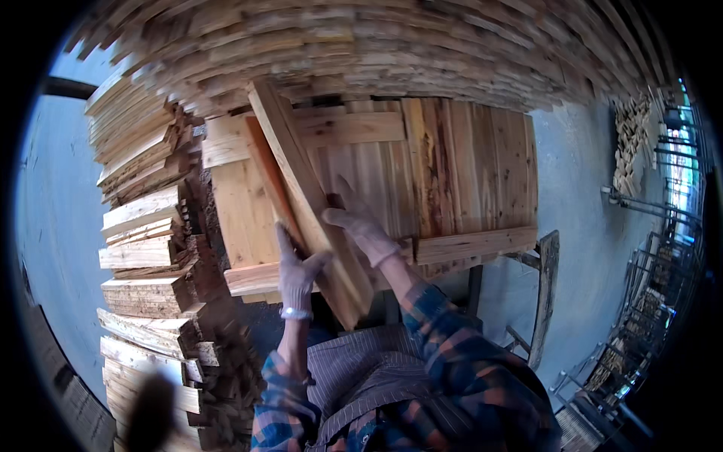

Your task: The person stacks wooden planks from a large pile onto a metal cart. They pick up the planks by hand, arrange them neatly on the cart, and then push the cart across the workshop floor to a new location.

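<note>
Two long wooden boards lie slantwise between my hands, above a panel of joined planks (331, 169). The pale, thick board (297, 162) has its near end close to my apron; a reddish-brown board (269, 169) lies along its left side. My left hand (299, 280), in a light knit glove, grips the boards from the left near their lower part, thumb toward the pale board. From the right, my gloved right hand (367, 232) holds the pale board's edge, slightly blurred. Beside it, a second plank panel (471, 169) with a cross strip (476, 245) lies flat.
A long stack of cut boards (143, 248) runs down my left side. Behind the panels rises a wide wall of piled boards (361, 45), blurred. A wooden stand leg (544, 297) shows at the right over grey floor (580, 188). Racks (633, 324) stand farther right.
</note>
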{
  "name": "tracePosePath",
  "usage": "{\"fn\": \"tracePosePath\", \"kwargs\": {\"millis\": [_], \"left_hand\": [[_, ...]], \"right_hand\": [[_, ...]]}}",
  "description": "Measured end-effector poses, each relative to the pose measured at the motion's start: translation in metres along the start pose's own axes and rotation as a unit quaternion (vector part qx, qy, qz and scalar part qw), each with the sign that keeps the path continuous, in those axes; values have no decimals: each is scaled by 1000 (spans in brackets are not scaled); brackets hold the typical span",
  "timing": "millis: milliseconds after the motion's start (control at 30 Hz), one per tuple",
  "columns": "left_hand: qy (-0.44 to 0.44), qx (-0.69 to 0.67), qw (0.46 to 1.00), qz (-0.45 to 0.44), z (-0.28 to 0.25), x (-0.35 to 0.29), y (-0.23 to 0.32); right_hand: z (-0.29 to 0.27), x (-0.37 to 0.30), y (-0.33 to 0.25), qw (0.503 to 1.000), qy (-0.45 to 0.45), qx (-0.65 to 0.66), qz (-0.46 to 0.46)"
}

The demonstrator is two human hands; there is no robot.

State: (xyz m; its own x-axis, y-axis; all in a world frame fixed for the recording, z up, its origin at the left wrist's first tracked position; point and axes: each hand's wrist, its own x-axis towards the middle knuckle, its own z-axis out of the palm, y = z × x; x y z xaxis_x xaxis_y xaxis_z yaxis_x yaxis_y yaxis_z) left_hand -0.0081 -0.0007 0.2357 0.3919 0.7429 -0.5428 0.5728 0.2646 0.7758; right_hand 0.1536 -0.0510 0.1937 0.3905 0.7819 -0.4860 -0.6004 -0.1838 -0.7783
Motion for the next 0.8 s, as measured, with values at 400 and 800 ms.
{"fn": "tracePosePath", "kwargs": {"millis": [400, 800], "left_hand": [[205, 222, 947, -111, 132, 35, -24], [245, 270, 924, -116, 154, 32, -8]], "right_hand": [[-190, -85, -87, 909, 64, -411, -31], [-420, 5, -184, 383, 6, -920, -85]]}}
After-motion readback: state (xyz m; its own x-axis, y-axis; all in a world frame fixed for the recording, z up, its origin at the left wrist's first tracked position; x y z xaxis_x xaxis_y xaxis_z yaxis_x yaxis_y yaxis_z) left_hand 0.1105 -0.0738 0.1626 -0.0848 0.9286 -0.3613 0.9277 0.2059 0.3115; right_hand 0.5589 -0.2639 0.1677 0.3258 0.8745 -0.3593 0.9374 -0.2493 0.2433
